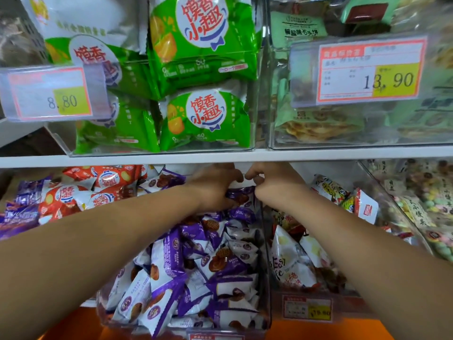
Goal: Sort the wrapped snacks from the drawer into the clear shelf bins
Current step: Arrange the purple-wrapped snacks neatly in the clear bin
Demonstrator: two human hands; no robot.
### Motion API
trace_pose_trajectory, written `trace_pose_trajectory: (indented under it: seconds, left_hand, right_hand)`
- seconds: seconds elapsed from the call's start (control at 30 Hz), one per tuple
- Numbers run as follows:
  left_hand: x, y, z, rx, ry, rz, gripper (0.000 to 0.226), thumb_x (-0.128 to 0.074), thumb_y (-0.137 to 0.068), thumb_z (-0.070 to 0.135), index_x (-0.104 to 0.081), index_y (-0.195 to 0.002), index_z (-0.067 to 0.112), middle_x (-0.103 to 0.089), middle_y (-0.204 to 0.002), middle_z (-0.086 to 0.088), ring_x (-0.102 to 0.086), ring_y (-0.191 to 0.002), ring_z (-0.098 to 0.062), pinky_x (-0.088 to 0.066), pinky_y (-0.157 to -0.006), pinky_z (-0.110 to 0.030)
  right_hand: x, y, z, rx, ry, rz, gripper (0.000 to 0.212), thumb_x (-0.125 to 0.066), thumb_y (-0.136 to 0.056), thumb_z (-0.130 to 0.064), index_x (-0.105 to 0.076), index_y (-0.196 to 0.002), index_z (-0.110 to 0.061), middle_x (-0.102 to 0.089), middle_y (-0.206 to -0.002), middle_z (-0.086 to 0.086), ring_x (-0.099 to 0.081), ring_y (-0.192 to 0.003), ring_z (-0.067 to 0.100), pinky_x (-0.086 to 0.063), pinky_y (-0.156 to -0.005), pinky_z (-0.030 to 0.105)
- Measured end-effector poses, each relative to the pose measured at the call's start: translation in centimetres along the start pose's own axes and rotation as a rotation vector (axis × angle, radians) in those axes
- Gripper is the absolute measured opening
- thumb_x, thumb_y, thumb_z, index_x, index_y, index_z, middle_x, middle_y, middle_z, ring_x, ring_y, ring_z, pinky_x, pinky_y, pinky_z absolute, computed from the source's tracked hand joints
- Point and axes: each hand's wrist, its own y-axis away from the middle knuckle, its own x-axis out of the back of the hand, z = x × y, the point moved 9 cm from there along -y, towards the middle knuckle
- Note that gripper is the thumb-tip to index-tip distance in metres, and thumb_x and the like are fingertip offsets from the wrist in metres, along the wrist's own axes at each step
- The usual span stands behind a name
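A clear shelf bin (266, 266) on the lower shelf is heaped with purple-and-white wrapped snacks (201, 271). Both my arms reach into its back, just under the white shelf edge (147, 159). My left hand (215, 186) rests on the top of the purple pile with its fingers curled around a purple packet. My right hand (272, 184) is beside it, fingers closed and pinching something small and pale at the pile's top; what it grips is mostly hidden. The two hands almost touch.
Left of the bin lie red and purple snack packs (81, 192). To the right is a bin of white and yellow packets (294, 256). Above, bins hold green packs (206, 77) and pale green biscuit packs (318, 123), with price tags 8.80 (51, 94) and 13.90 (367, 72).
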Motion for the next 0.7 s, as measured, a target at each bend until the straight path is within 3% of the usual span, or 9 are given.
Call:
trace_pose_trajectory:
  seconds: [0.2, 0.37, 0.5, 0.57, 0.7]
  left_hand:
    - [-1.0, 0.1, 1.4, -0.125, -0.346, -0.047, 0.053, -0.070, -0.079, 0.059, -0.063, -0.125, 0.032, -0.048, -0.130, 0.000, -0.043, -0.120, -0.027, -0.042, -0.097, -0.039]
    - [-1.0, 0.7, 1.8, -0.130, -0.328, -0.041, 0.046, -0.074, -0.080, 0.049, -0.057, -0.117, 0.027, -0.058, -0.119, 0.000, -0.050, -0.115, -0.027, -0.039, -0.089, -0.037]
    - [-1.5, 0.7, 3.1, -0.118, -0.395, -0.076, 0.061, -0.076, -0.082, 0.048, -0.048, -0.128, 0.019, -0.063, -0.121, -0.006, -0.054, -0.114, -0.029, -0.040, -0.088, -0.037]
    - [-1.2, 0.2, 3.1, -0.098, -0.320, -0.060, 0.062, -0.077, -0.083, 0.043, -0.047, -0.133, 0.020, -0.064, -0.122, -0.008, -0.057, -0.114, -0.031, -0.043, -0.091, -0.037]
    - [1.2, 0.4, 1.0, 0.031, -0.033, -0.038, 0.053, -0.074, -0.088, 0.037, -0.050, -0.135, 0.034, -0.067, -0.124, -0.002, -0.066, -0.105, -0.027, -0.055, -0.089, -0.040]
  right_hand:
    - [-0.2, 0.6, 0.8, 0.029, -0.017, 0.004, 0.022, -0.063, -0.096, -0.022, -0.071, -0.114, -0.032, -0.061, -0.125, -0.007, -0.060, -0.109, 0.018, -0.051, -0.095, 0.033]
    - [-0.1, 1.0, 1.0, 0.000, -0.050, 0.040, 0.030, -0.059, -0.095, -0.015, -0.070, -0.119, -0.029, -0.061, -0.125, -0.009, -0.058, -0.116, 0.016, -0.047, -0.096, 0.028]
    - [0.6, 1.7, 1.9, -0.055, -0.157, 0.103, 0.028, -0.057, -0.093, -0.011, -0.072, -0.105, -0.032, -0.067, -0.110, -0.011, -0.063, -0.104, 0.012, -0.049, -0.086, 0.023]
    - [0.7, 2.4, 2.0, -0.048, -0.222, 0.134, 0.027, -0.057, -0.094, -0.011, -0.071, -0.099, -0.034, -0.069, -0.104, -0.011, -0.064, -0.097, 0.011, -0.048, -0.080, 0.020]
    - [1.3, 3.5, 2.2, -0.010, -0.225, 0.171, 0.028, -0.057, -0.095, -0.013, -0.075, -0.110, -0.028, -0.071, -0.110, -0.009, -0.063, -0.101, 0.010, -0.043, -0.083, 0.017]
